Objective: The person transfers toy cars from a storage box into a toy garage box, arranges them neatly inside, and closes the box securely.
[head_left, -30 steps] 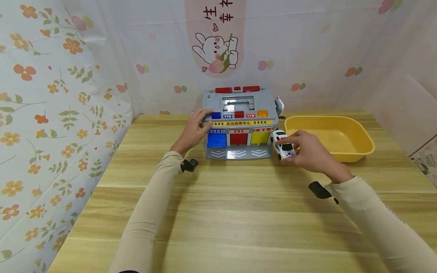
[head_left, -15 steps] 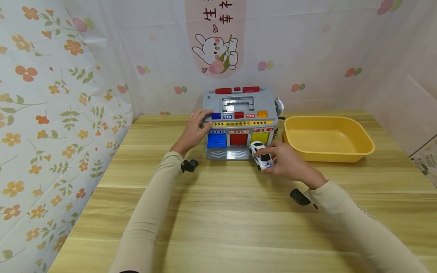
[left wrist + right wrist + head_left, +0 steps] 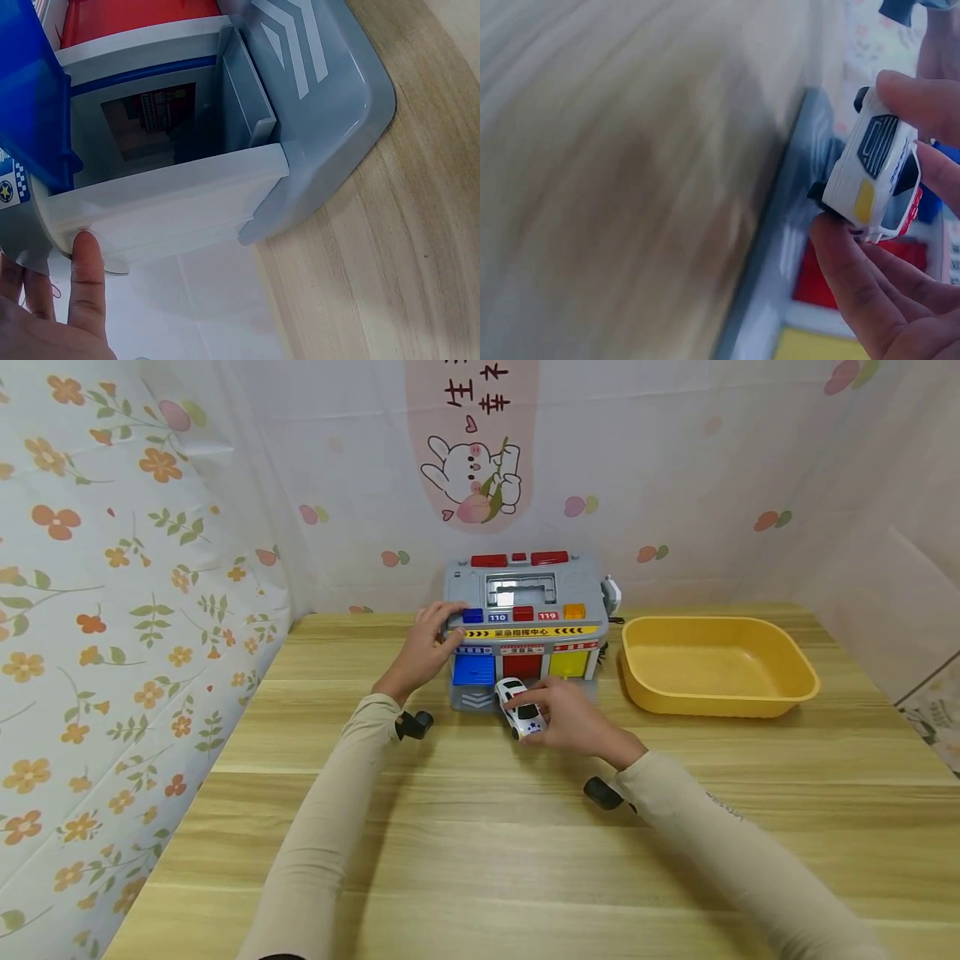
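A grey toy emergency station (image 3: 585, 578) with blue, red and yellow garage doors stands against the back cloth. My left hand (image 3: 418, 653) grips its left end, fingers on the roof and thumb lower down. In the left wrist view the thumb (image 3: 88, 281) lies against the white side wall, and the blue door (image 3: 34, 90) is swung up from its bay (image 3: 94, 142). My right hand (image 3: 573, 720) pinches a white toy police car (image 3: 512, 691) by its sides, in front of the red door (image 3: 522, 666). The car's nose points toward the station, over the grey front ramp (image 3: 470, 700).
A yellow plastic basin (image 3: 723, 703) sits on the wooden table (image 3: 480, 860) to the right of the station. Printed cloth (image 3: 337, 502) hangs close behind and along the left side.
My right hand has carried the toy police car leftward, from beside the station's right end, past the yellow door, to the red one. My left hand has stayed in place.
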Action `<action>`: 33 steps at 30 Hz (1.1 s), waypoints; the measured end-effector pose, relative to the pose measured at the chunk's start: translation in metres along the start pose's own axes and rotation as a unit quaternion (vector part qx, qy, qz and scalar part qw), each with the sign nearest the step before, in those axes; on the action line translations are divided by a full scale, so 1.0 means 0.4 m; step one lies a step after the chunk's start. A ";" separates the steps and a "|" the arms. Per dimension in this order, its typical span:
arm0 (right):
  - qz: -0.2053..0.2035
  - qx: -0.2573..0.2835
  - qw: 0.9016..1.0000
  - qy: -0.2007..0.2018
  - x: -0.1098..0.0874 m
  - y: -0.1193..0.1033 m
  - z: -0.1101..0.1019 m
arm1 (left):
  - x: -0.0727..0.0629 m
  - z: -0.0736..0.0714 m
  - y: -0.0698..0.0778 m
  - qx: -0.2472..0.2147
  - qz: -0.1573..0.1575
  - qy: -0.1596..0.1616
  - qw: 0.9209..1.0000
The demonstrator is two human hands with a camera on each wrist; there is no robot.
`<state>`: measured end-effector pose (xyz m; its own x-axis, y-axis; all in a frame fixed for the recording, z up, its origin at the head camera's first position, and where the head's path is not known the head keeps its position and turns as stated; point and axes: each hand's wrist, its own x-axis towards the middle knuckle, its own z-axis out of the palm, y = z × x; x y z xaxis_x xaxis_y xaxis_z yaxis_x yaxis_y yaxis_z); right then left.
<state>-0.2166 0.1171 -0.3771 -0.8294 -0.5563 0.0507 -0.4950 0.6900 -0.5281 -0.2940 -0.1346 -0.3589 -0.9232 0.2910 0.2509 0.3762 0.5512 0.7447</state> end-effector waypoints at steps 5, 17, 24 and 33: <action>0.004 0.084 0.996 -0.025 0.031 -0.015 0.028 | 0.001 0.001 -0.005 0.007 0.001 0.001 1.000; 0.037 0.093 0.994 0.034 0.090 -0.035 0.076 | -0.002 0.001 -0.002 -0.005 0.000 0.003 1.000; 0.052 0.094 0.992 0.070 0.116 -0.033 0.092 | -0.004 0.006 -0.003 -0.008 -0.002 -0.001 1.000; 0.057 0.064 0.992 0.089 0.139 -0.034 0.114 | -0.003 0.003 0.002 -0.003 0.002 0.003 1.000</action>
<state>-0.2443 0.0556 -0.4058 -0.9161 -0.3804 0.1271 -0.3685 0.6732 -0.6411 -0.2926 -0.1336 -0.3592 -0.9223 0.2879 0.2579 0.3792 0.5455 0.7474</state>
